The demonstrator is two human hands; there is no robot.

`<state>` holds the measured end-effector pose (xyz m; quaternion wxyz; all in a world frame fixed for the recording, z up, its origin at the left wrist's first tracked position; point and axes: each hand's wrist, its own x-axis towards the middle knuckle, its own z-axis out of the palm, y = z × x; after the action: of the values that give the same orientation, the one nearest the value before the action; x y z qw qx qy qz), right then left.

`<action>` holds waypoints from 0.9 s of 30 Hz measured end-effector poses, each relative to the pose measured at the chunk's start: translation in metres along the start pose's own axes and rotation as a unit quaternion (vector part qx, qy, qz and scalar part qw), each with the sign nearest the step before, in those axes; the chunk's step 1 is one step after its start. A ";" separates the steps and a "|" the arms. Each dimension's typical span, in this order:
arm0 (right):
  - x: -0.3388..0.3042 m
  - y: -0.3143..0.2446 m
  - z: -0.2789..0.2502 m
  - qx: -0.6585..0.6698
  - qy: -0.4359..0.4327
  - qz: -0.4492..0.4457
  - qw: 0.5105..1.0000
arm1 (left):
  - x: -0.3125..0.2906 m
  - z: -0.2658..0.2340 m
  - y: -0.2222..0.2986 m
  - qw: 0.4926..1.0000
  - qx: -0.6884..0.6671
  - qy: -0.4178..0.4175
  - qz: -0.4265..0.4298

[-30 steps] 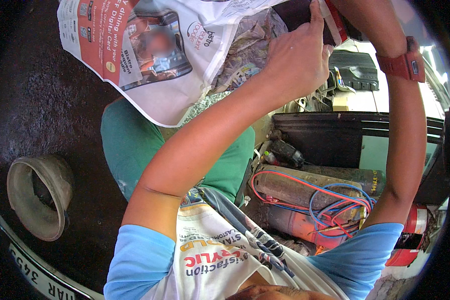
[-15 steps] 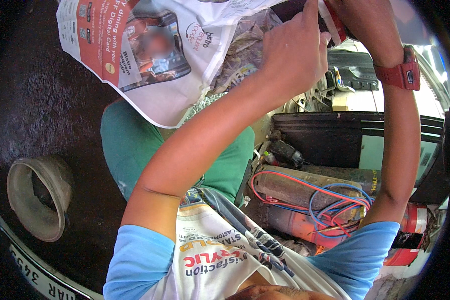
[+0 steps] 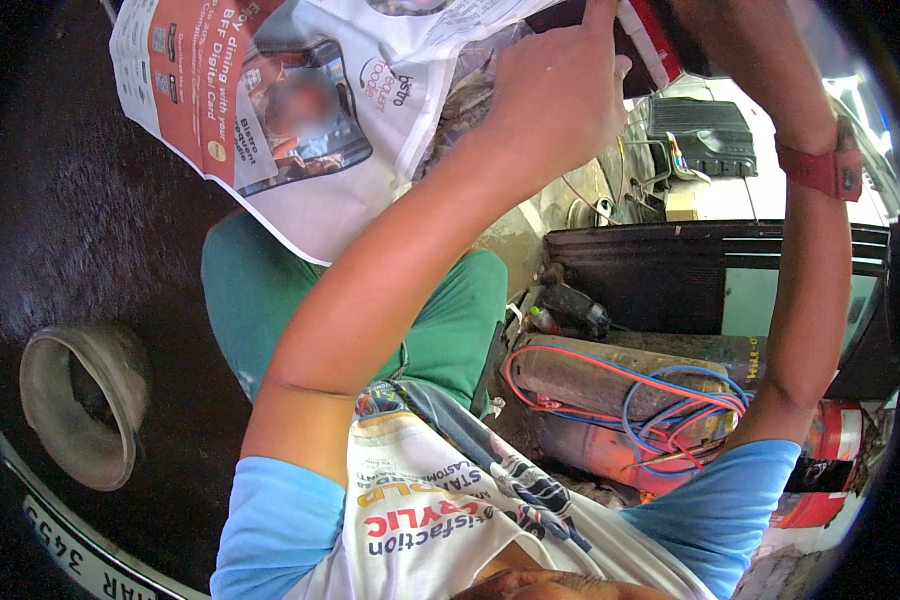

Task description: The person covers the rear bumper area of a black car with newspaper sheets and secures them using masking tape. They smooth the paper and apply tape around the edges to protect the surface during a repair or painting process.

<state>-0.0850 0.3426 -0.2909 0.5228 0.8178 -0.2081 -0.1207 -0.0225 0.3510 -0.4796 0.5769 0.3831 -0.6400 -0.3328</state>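
My left hand (image 3: pixel 560 90) reaches up at the top centre, over the edge of a large printed paper sheet (image 3: pixel 400 85). Its fingers look curled together, their tips partly cut off by the top edge; what they hold, if anything, does not show. Beside the thumb lies a dark part with a red and white edge (image 3: pixel 652 45). My right hand (image 3: pixel 715 25) is at the top right, close to that part, mostly out of the picture and dim, so its fingers cannot be made out. Crumpled clear plastic (image 3: pixel 470 85) shows next to the paper.
Left, a dark glossy surface carries a grey ring-shaped tub (image 3: pixel 80 410), with a number plate (image 3: pixel 80 550) below. To my right lie grey cylinders (image 3: pixel 610 380) with coiled red and blue hoses (image 3: pixel 670 410), a black panel (image 3: pixel 640 270) and red cans (image 3: pixel 820 470).
My left hand has moved slightly left and up. My right forearm has shifted a little right, its wrist lower. The paper sheet has slid slightly up and left in view.
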 end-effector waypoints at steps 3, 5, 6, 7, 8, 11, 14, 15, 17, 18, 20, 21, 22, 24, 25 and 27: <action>-0.005 -0.002 0.002 -0.017 -0.059 -0.008 0.998 | 0.000 0.003 0.000 1.000 -0.013 -0.009 -0.002; -0.008 0.001 0.014 0.008 -0.047 0.000 0.999 | -0.002 0.001 0.000 1.000 -0.020 -0.011 0.007; -0.005 0.000 0.012 0.006 -0.045 0.000 0.999 | -0.002 0.000 0.000 1.000 -0.022 -0.011 0.010; -0.005 0.001 0.010 0.013 -0.046 0.006 0.999 | -0.001 0.000 0.000 1.000 -0.014 -0.013 0.009; -0.005 0.001 0.009 0.020 -0.049 0.011 0.999 | 0.000 -0.001 0.000 1.000 -0.007 -0.018 0.007; -0.007 0.002 0.012 0.022 -0.032 0.007 0.999 | -0.002 -0.007 0.000 1.000 -0.016 -0.021 0.013; -0.011 0.009 0.021 0.003 -0.005 -0.029 1.000 | -0.002 -0.003 -0.001 1.000 -0.019 -0.009 0.015; -0.012 0.011 0.023 -0.005 0.003 -0.044 0.999 | -0.002 -0.001 -0.002 1.000 -0.015 -0.002 0.015; -0.014 0.011 0.024 0.023 0.008 -0.033 0.999 | -0.001 0.000 -0.002 1.000 -0.011 -0.011 0.004; -0.014 0.011 0.023 0.037 0.010 -0.027 0.999 | -0.001 -0.001 -0.001 1.000 -0.009 -0.015 0.000; -0.015 0.005 0.021 0.031 0.010 -0.014 0.999 | -0.001 -0.003 -0.002 0.999 -0.023 0.009 0.029; -0.015 0.002 0.020 0.027 0.010 -0.008 1.000 | 0.000 -0.004 -0.002 0.998 -0.029 0.020 0.045; -0.014 0.000 0.018 0.018 0.000 -0.004 1.000 | 0.002 -0.004 -0.001 0.998 -0.031 0.017 0.042; -0.013 -0.001 0.013 0.001 -0.015 0.005 1.000 | 0.008 -0.004 0.002 0.999 -0.031 0.010 0.037; -0.013 -0.001 0.013 0.000 -0.019 0.009 1.000 | 0.009 -0.003 0.001 0.997 -0.025 0.038 0.056; -0.017 0.001 0.013 -0.003 -0.031 0.020 0.999 | 0.008 -0.002 -0.001 0.991 -0.016 0.087 0.096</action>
<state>-0.1055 0.3396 -0.2962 0.5211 0.8075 -0.2402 -0.1366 -0.0207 0.3434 -0.4761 0.6658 0.3380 -0.6159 -0.2513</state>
